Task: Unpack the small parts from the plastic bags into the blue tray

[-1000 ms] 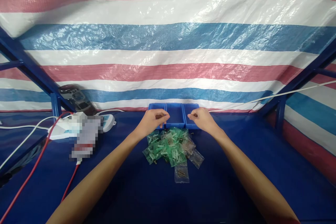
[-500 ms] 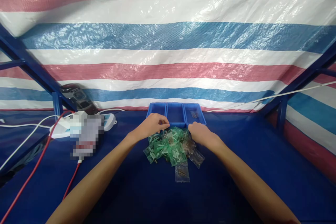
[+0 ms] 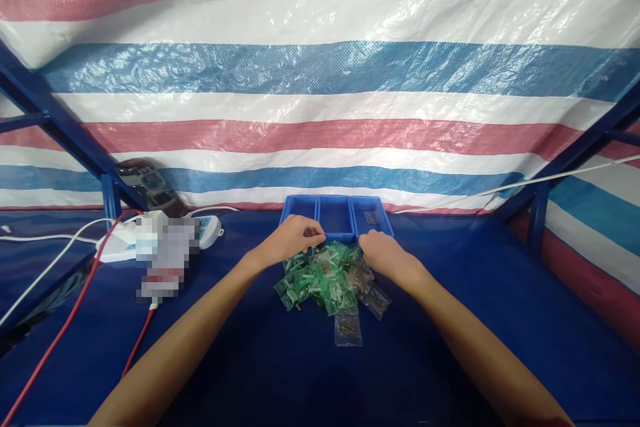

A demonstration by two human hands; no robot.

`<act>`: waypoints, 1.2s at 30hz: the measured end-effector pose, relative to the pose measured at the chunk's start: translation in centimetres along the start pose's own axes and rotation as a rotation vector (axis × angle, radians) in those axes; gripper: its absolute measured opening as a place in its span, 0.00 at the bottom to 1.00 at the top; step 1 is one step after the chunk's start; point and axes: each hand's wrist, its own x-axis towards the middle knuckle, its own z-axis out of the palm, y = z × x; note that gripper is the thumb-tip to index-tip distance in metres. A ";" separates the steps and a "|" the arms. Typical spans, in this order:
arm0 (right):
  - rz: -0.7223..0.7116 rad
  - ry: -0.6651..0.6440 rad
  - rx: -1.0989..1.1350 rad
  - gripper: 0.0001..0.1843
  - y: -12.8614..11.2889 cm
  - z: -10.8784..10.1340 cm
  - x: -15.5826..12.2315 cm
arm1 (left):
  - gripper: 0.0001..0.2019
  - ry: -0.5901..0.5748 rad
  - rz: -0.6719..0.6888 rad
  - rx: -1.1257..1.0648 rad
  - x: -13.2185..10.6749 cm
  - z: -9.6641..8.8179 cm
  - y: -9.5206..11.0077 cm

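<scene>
My left hand [image 3: 301,235] is above the back left of a pile of small green-tinted plastic bags [image 3: 320,280]. Its thumb and fingers are bent together in a pinch, and whatever may be between them is too small to make out. At the pile's back right, my right hand [image 3: 384,255] is curled, knuckles up, close to the front wall of the blue right-hand bin [image 3: 383,220]. Its fingertips are mostly hidden. Clear bags with brownish pieces [image 3: 361,277] lie under and near this hand. One clear bag [image 3: 349,330] with small metal-looking parts lies at the front.
Behind the pile stand a left bin [image 3: 301,205] and a middle bin [image 3: 336,219]; the right-hand one contains small clear packets [image 3: 371,217]. At left are a white power strip [image 3: 117,247], a red cable [image 3: 80,307] and a blurred-out object. A striped tarp [image 3: 320,107] hangs behind.
Hardly anything differs. Both hands keep their closed shape and place by the pile, and the whole view has shifted very slightly.
</scene>
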 end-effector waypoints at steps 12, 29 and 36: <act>-0.251 0.542 0.657 0.02 -1.1 -0.9 0.3 | 0.20 0.090 0.088 -0.126 0.2 1.3 1.0; -0.351 0.685 0.893 0.05 -0.9 0.0 1.1 | 0.12 0.240 0.135 -0.271 0.4 1.4 0.6; -0.248 0.484 1.352 0.16 -0.6 1.5 2.6 | 0.12 0.500 0.178 -0.263 0.8 2.6 -0.9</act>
